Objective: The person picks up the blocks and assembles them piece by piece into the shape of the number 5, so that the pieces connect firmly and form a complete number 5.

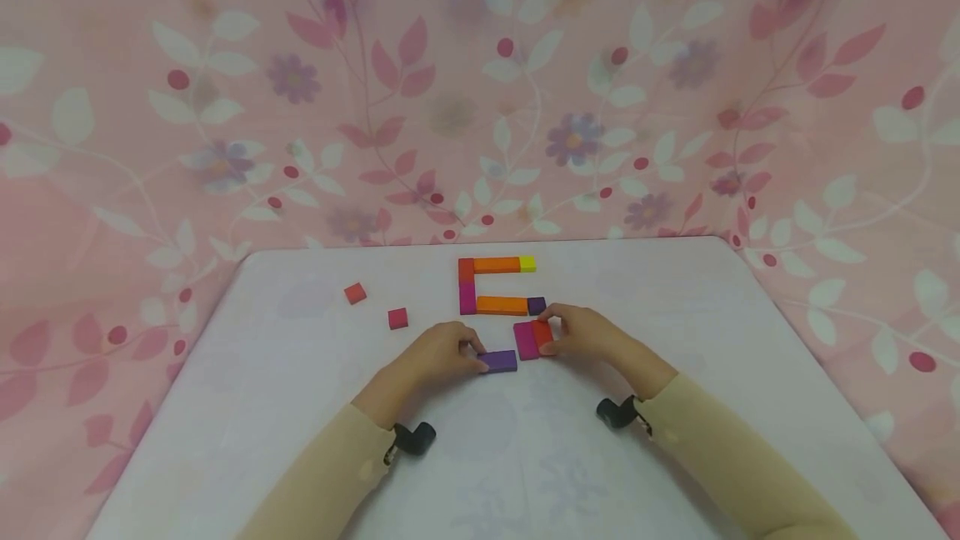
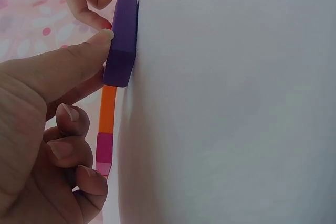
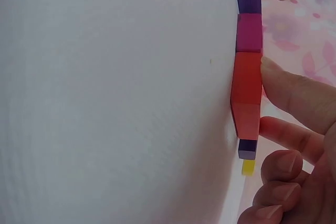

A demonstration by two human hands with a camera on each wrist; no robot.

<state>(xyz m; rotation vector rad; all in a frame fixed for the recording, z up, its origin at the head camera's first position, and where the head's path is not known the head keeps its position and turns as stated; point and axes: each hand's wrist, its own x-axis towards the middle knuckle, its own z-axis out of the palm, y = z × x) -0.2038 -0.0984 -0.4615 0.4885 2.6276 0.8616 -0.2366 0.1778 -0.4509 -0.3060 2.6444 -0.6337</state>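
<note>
1. You are having a bracket [image 1: 467, 298] lying at the far part of the counter [image 1: 225, 373]: two blocks are forming its left side, and two orange bars are reaching right, ending in a yellow cube [image 1: 527, 263] and a dark cube [image 1: 536, 305]. That portion is looking complete, as far as it shows.
2. Nearer you, a second group is seemingly only partly arranged: the magenta block [image 1: 526, 341] and red block [image 1: 542, 337] are lying long side to long side, while the purple block [image 1: 497, 362] is sitting just left of their near end. Whether it is touching the magenta block, you cannot tell.
3. A red cube [image 1: 397, 318] and an orange-red cube [image 1: 355, 293] are lying loose on the left, so those are looking unused.
4. The purple block's long axis is running left to right, its right end pointing at the pair and sitting slightly farther from you.
5. The magenta and red blocks' long axes are running from near to far, roughly square to the purple block, their far ends leaning a little left.
6. Your left hand [image 1: 435, 350] is pinching the purple block by its left end, the fingers parted only by its width.
7. Your right hand [image 1: 588, 332] is pinching the red block, its fingers spanning just that block; the magenta block is lying outside the grip.
</note>
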